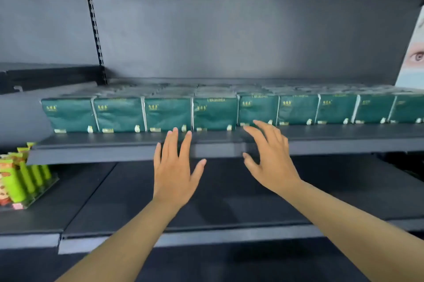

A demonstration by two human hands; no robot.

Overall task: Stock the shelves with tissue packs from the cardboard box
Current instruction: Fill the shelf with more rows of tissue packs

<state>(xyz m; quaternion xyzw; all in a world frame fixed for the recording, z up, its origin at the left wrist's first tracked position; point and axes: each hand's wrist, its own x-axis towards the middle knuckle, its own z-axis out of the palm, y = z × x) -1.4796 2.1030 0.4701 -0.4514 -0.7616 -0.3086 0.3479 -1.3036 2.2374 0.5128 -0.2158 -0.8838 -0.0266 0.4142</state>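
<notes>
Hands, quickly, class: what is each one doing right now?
Left hand: open, fingers straight, holding nothing.
Right hand: open, fingers spread, holding nothing.

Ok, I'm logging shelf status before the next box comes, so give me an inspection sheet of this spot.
Surface: dark metal upper shelf, with a bare lower shelf beneath it.
Job's things: green tissue packs stand in a front row along the upper shelf, more behind; no cardboard box seen.
Clutter: green packaged goods in a clear tray on the lower left shelf.
Grippers: left hand and right hand open, empty, at the shelf edge.
Cables: nothing seen.
Surroundings: grey back panel, slotted upright, a poster at right.
</notes>
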